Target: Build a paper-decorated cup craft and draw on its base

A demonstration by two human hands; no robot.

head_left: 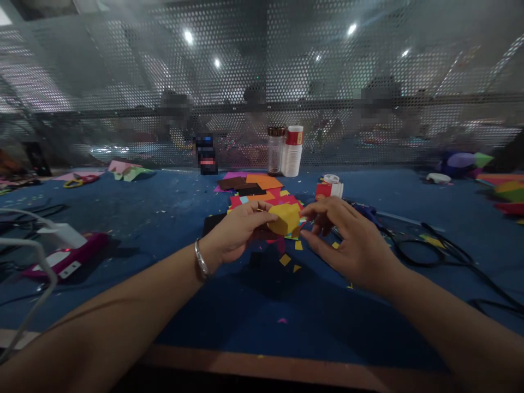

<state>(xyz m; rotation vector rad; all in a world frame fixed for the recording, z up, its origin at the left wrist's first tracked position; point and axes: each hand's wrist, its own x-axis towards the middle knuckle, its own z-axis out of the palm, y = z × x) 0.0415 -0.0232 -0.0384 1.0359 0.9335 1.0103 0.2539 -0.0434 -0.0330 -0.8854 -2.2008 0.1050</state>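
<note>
Between the thumb and fingers of my left hand (239,229) is a small piece of yellow paper (285,219) with a rounded outline, raised above the table. My right hand (344,237) is at the paper's right edge, thumb and fingertips apart; whether a fingertip touches the paper I cannot tell. Behind my hands lies a loose pile of coloured paper, with an orange sheet (264,181) and a brown sheet (232,183) on it. Small yellow scraps (285,260) are scattered on the blue table (245,314) below.
A glass jar (275,153) and a stack of paper cups (292,158) stand by the perforated screen (241,71). One red and white cup (328,190) lies behind my right hand. Black cable (421,256) coils at right; a magenta power strip (71,259) with a white plug sits left.
</note>
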